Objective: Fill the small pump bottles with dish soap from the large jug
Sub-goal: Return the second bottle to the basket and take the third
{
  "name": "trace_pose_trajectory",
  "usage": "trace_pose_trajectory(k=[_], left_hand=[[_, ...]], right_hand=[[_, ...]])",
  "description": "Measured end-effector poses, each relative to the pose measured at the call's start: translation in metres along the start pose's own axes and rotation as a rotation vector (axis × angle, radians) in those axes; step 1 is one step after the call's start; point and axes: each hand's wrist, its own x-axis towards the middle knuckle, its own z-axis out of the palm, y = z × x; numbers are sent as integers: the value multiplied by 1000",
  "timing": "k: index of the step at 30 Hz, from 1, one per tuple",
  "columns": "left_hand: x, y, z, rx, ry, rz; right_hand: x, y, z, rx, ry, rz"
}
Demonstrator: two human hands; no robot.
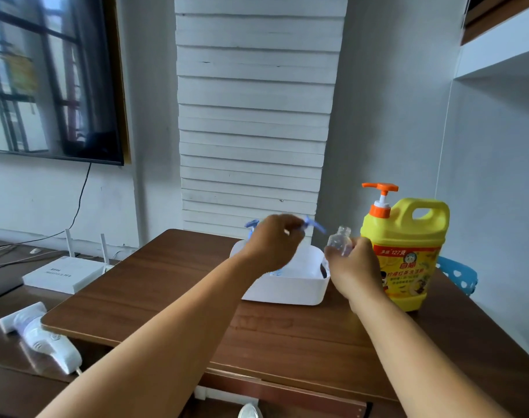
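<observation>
A large yellow dish soap jug (408, 254) with an orange pump stands at the right of the brown table (167, 297). My right hand (352, 263) holds a small clear bottle (341, 242), uncapped, just left of the jug. My left hand (277, 242) is above a white bin (287, 286) and grips a blue pump head (313, 225), blurred by motion. Behind my left hand another small bottle's blue pump (251, 225) sticks up from the bin. The rest of the bin's contents are mostly hidden by my hands.
A white router (66, 274) and a white handheld device (46, 342) lie on the lower surface at the left. A blue perforated chair back (459, 273) shows behind the jug. A dark screen (46, 76) hangs on the wall.
</observation>
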Motion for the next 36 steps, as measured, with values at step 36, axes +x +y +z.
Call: trace_pose_trajectory(k=[36], left_hand=[[-9, 2, 41, -143, -23, 14]], right_hand=[[5, -3, -15, 122, -88, -184]])
